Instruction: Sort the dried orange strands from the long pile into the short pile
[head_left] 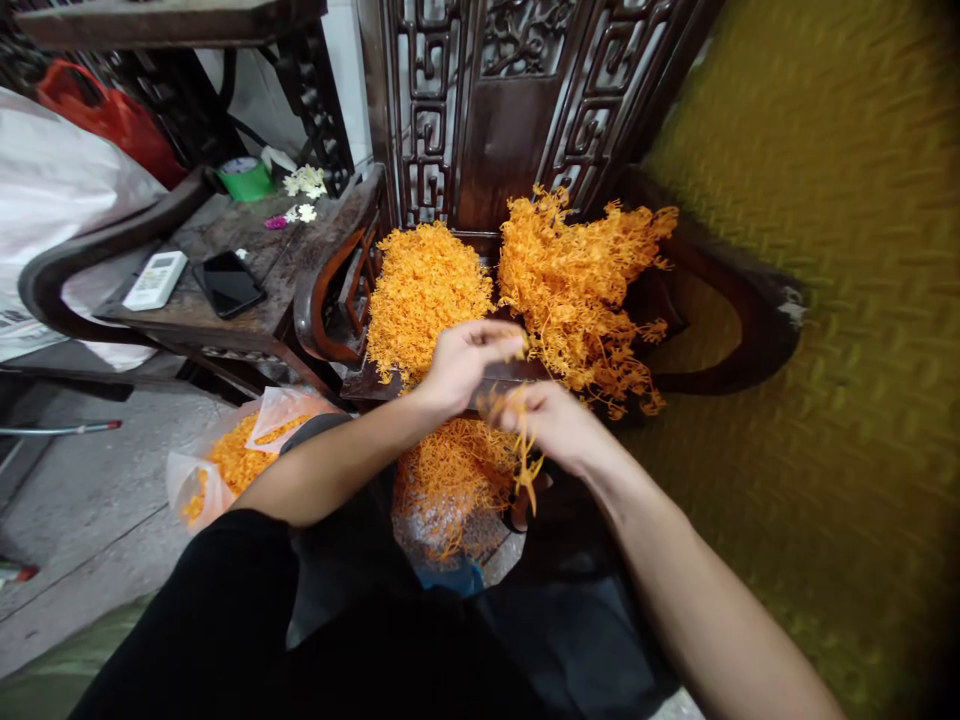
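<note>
My right hand (561,425) is closed on an orange sprig (527,468), whose thin strands dangle below the fingers. Just above and to its left, my left hand (469,362) is pinched, with a small yellowish bit blurred at its fingertips. Both hands hover over the front of a dark carved wooden chair. On the seat behind them lie a dense heap of small orange florets (427,290) at left and a loose pile of branching orange sprigs (581,290) at right. Beneath the hands, between my knees, thin orange stems (450,480) lie in a clear plastic bag.
A side table (259,235) at left holds a phone (229,284), a white device (156,280), green tape (246,180) and pale flowers (305,182). A plastic bag of orange pieces (240,455) stands on the floor. The chair's curved armrest (772,320) rises at right beside a yellowish textured surface.
</note>
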